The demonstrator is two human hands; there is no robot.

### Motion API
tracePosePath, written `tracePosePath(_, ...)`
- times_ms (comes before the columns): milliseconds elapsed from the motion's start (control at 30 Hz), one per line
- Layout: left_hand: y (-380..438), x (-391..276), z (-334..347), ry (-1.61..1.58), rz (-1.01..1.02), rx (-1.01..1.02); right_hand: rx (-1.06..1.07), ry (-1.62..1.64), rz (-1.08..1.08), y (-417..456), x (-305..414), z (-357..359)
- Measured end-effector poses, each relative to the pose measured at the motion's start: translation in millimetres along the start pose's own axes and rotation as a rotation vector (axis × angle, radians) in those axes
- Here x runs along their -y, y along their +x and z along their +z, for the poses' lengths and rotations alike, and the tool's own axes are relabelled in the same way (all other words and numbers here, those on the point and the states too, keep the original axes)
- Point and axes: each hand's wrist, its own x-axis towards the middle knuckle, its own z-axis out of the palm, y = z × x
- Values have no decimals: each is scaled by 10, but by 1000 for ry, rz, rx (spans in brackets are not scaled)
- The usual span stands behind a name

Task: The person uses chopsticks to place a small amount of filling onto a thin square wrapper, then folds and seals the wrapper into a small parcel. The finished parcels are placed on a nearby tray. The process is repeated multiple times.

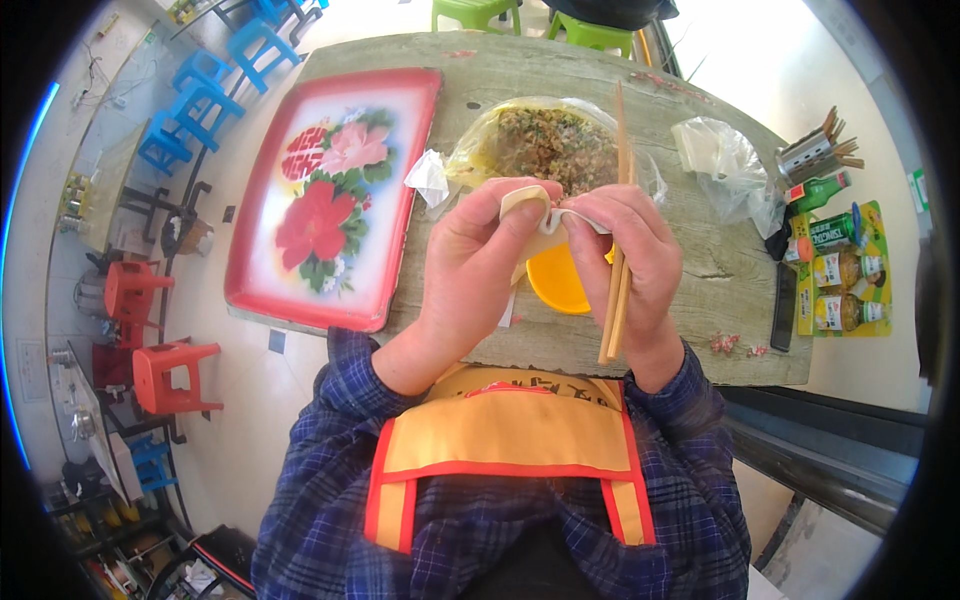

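Observation:
My left hand (476, 259) pinches one side of a pale dough wrapper (536, 232) between thumb and fingers. My right hand (634, 240) pinches the wrapper's other side, where it is folded into a pleat. A pair of wooden chopsticks (619, 300) is also held in my right hand, pointing away from me. Just beyond my fingers sits a bowl lined with a yellowish plastic bag, full of chopped meat filling (551, 142) with green bits. Below the wrapper is a yellow dish (556, 281), partly hidden by my hands.
A red-rimmed floral tray (401, 247) lies on the wooden table (720, 255) to the left, with crumpled tissue (429, 178) beside it. On the right are a clear plastic bag (724, 154), a metal chopstick holder (810, 159), a phone (784, 307) and a bottle-printed card (844, 281).

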Motion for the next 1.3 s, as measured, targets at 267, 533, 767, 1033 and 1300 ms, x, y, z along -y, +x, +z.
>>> tracePosePath(267, 19, -108, -48, 288, 68, -5, 80, -98, -245, 172, 4, -62)
tracePosePath(533, 113, -154, -217, 529, -22, 42, 307, -110, -283, 248, -40, -68)
tracePosePath(767, 236, -134, -370, 505, -226, 203, 521, -116, -203, 319, -133, -54)
tracePosePath(1033, 222, -178, -349, 343, -365, 265, 709, -111, -196, 385, -231, -45)
tracePosePath(1300, 248, -16, -391, 695, -257, 430, 829, -178, -155, 408, -256, -46)
